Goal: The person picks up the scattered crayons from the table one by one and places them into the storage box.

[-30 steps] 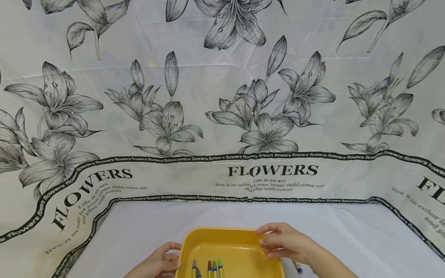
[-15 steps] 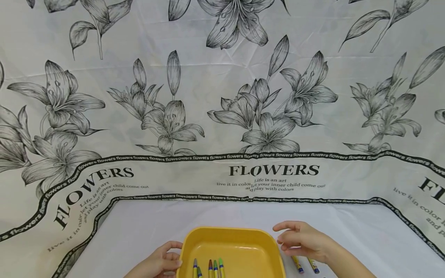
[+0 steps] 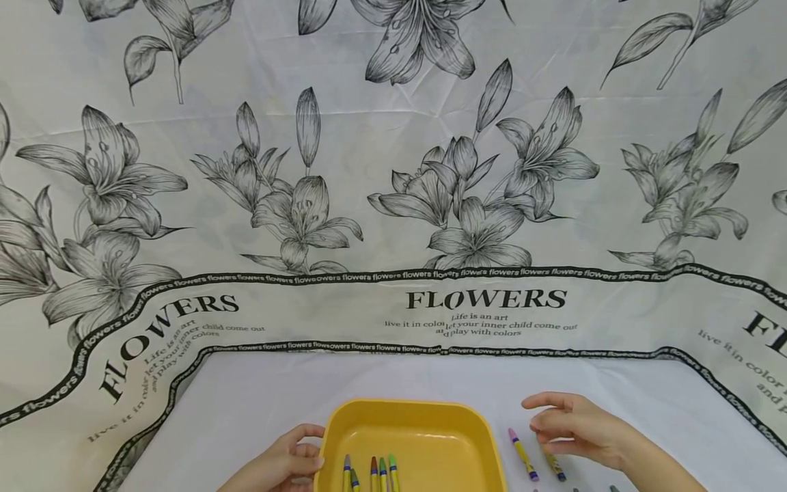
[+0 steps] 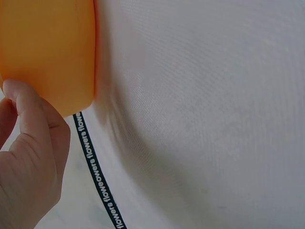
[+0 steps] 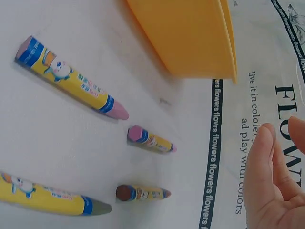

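Note:
My left hand [image 3: 284, 456] grips the left side of a yellow tray [image 3: 413, 404], thumb at the rim. In the left wrist view its fingertips meet the tray's wall [image 4: 52, 52]. Several crayons with blue-banded yellow wrappers, including a brown-tipped crayon [image 3: 374, 470], lie inside the tray. My right hand [image 3: 572, 427] hovers right of the tray, fingers loosely bent, holding nothing. Near it on the table lie a pink crayon [image 3: 522, 454] and a second crayon [image 3: 556, 467], partly under the hand in the head view.
The right wrist view shows a large pink crayon [image 5: 71, 76], a grey-green crayon [image 5: 52, 196] and a brown crayon [image 5: 145, 192] on the white tablecloth [image 5: 71, 143]. A flower-printed cloth [image 3: 393, 171] stands behind the table.
My right hand has left the tray's right rim and moved right, uncovering crayons on the table. My left hand stays on the tray, and the crayons inside keep their places.

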### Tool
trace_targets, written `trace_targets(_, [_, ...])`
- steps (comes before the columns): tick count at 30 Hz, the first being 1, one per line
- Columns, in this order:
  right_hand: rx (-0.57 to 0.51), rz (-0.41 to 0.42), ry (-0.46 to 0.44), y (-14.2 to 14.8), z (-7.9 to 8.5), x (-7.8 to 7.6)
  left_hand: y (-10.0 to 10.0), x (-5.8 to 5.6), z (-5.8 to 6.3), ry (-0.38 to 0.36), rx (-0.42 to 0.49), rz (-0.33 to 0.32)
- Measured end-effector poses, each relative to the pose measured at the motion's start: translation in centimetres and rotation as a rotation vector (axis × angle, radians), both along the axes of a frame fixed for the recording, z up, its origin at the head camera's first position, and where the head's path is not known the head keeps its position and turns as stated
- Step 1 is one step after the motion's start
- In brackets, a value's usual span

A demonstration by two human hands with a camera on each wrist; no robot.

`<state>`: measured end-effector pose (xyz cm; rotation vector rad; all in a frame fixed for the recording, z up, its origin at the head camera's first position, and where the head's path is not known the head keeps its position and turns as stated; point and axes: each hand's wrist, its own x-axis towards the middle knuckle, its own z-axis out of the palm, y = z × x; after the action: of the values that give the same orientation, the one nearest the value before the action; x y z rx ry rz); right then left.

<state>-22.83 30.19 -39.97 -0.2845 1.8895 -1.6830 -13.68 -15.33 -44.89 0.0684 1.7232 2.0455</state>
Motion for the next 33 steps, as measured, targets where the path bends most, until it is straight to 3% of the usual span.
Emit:
trace_targets(9, [0.064, -0.080, -0.028, 1.9, -0.8, -0.3, 0.1, -0.1, 0.0, -0.003, -0.009, 0.018])
trace_targets(20, [0.093, -0.134, -0.051, 2.8, -3.3, -0.7, -0.1, 0.2, 0.1, -0.001, 0.019, -0.020])
trace_targets(26, [0.113, -0.219, -0.089, 2.8, -4.2, -1.0, -0.1, 0.1, 0.1, 0.000, -0.003, -0.010])
trace_targets(30, [0.188, -0.257, -0.065, 2.6, -4.7, -1.0, -0.1, 0.0, 0.0, 0.011, 0.004, -0.019])
trace_targets(33, [0.317, -0.323, -0.034, 2.1, -4.9, -0.9, -0.1, -0.1, -0.1, 0.017, -0.002, -0.016])
